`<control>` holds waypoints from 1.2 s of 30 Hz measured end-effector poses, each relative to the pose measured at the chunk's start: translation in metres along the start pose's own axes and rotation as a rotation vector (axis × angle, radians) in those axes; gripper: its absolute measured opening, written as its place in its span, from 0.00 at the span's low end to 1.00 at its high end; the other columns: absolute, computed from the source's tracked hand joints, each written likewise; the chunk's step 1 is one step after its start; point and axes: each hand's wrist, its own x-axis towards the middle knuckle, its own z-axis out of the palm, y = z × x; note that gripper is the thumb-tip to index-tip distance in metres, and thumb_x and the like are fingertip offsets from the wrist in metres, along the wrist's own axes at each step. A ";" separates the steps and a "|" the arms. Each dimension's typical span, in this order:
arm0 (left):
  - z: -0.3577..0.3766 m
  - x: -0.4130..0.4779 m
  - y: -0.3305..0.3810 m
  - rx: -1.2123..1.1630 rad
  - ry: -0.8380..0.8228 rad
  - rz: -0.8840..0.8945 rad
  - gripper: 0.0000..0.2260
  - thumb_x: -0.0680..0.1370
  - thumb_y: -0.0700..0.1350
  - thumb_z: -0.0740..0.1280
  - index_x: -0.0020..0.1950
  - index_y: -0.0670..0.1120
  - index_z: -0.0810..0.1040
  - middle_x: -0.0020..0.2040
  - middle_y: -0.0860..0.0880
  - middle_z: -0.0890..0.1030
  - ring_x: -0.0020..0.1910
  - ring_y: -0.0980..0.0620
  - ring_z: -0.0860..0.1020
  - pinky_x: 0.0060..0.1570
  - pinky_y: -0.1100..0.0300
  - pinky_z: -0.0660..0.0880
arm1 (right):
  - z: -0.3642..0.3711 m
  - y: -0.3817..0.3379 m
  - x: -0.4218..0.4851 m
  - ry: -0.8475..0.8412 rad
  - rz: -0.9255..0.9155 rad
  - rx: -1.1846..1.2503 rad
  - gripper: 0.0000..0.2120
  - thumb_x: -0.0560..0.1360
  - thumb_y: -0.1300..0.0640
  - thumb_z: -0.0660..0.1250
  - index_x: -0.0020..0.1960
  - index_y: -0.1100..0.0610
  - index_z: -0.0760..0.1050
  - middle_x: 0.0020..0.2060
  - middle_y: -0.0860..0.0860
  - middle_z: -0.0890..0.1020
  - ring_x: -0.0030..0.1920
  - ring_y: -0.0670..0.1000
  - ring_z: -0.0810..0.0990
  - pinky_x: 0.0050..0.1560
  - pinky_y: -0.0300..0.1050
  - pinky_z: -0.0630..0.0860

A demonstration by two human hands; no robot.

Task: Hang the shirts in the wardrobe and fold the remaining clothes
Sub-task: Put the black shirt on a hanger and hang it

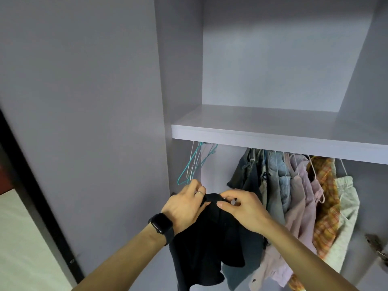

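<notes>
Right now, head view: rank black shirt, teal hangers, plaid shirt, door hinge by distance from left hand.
1. black shirt: held in the left hand.
2. teal hangers: just above it.
3. plaid shirt: hanging right.
4. door hinge: far right.

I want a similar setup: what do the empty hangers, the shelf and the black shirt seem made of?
The empty hangers look like thin coated wire, teal and white, going by their slim bent outlines. The shelf seems laminated board: smooth pale face, square edge, faint sheen. The black shirt is soft matt cloth hanging in folds; its fibre cannot be told.
</notes>
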 end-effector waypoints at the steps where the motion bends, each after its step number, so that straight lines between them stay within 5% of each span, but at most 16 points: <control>1: 0.002 0.000 -0.001 0.059 -0.025 -0.006 0.17 0.86 0.55 0.51 0.66 0.45 0.67 0.63 0.49 0.66 0.58 0.48 0.70 0.45 0.55 0.70 | 0.004 0.000 0.002 0.013 0.005 0.000 0.05 0.76 0.52 0.73 0.51 0.45 0.84 0.39 0.43 0.82 0.37 0.42 0.77 0.41 0.32 0.73; 6: 0.014 -0.001 -0.025 0.339 -0.047 -0.008 0.13 0.78 0.42 0.53 0.57 0.40 0.73 0.53 0.43 0.83 0.48 0.44 0.80 0.51 0.52 0.69 | 0.014 0.016 0.027 -0.026 0.030 -0.070 0.08 0.76 0.49 0.72 0.55 0.47 0.82 0.45 0.41 0.83 0.46 0.39 0.80 0.49 0.34 0.76; 8: 0.020 0.004 -0.039 0.463 -0.030 -0.013 0.15 0.74 0.40 0.53 0.57 0.37 0.70 0.56 0.37 0.83 0.56 0.38 0.82 0.59 0.44 0.66 | 0.013 0.026 0.043 -0.026 0.010 -0.144 0.11 0.77 0.48 0.70 0.58 0.49 0.82 0.51 0.41 0.82 0.50 0.41 0.80 0.53 0.38 0.77; 13: 0.033 0.009 -0.065 0.664 -0.045 -0.087 0.16 0.75 0.37 0.50 0.52 0.36 0.77 0.65 0.31 0.76 0.72 0.29 0.67 0.74 0.34 0.46 | 0.022 0.055 0.099 -0.082 -0.062 -0.353 0.15 0.81 0.46 0.62 0.65 0.48 0.76 0.62 0.45 0.78 0.63 0.50 0.74 0.61 0.47 0.74; 18: 0.048 0.008 -0.106 0.834 -0.026 -0.218 0.17 0.80 0.45 0.56 0.63 0.36 0.73 0.76 0.30 0.62 0.77 0.28 0.52 0.72 0.31 0.35 | 0.062 0.096 0.151 -0.108 0.061 -0.416 0.20 0.81 0.47 0.61 0.71 0.51 0.70 0.67 0.51 0.76 0.66 0.56 0.73 0.61 0.50 0.74; 22: 0.059 0.008 -0.133 0.894 0.044 -0.167 0.20 0.74 0.41 0.51 0.53 0.37 0.80 0.73 0.33 0.69 0.76 0.31 0.61 0.75 0.32 0.39 | 0.107 0.113 0.192 -0.030 0.209 -0.259 0.23 0.81 0.45 0.61 0.72 0.54 0.67 0.68 0.54 0.75 0.66 0.59 0.74 0.61 0.49 0.73; 24: 0.060 0.012 -0.140 0.994 0.092 -0.150 0.24 0.75 0.41 0.46 0.58 0.40 0.80 0.76 0.35 0.65 0.77 0.31 0.57 0.74 0.31 0.37 | 0.127 0.116 0.211 0.010 0.267 -0.188 0.24 0.81 0.44 0.60 0.72 0.56 0.66 0.67 0.56 0.75 0.65 0.61 0.75 0.59 0.49 0.73; 29: 0.075 0.006 -0.142 1.107 0.004 -0.204 0.30 0.77 0.44 0.36 0.78 0.44 0.58 0.81 0.38 0.42 0.77 0.31 0.36 0.65 0.30 0.25 | 0.183 0.128 0.243 0.175 0.340 -0.030 0.24 0.83 0.42 0.56 0.70 0.59 0.66 0.64 0.60 0.77 0.62 0.63 0.77 0.58 0.51 0.74; 36: 0.080 0.008 -0.147 1.101 0.110 -0.194 0.29 0.78 0.44 0.37 0.78 0.44 0.56 0.81 0.38 0.47 0.79 0.32 0.40 0.68 0.29 0.28 | 0.203 0.143 0.268 0.284 0.446 0.068 0.17 0.80 0.51 0.63 0.63 0.61 0.75 0.58 0.60 0.81 0.55 0.61 0.80 0.52 0.47 0.76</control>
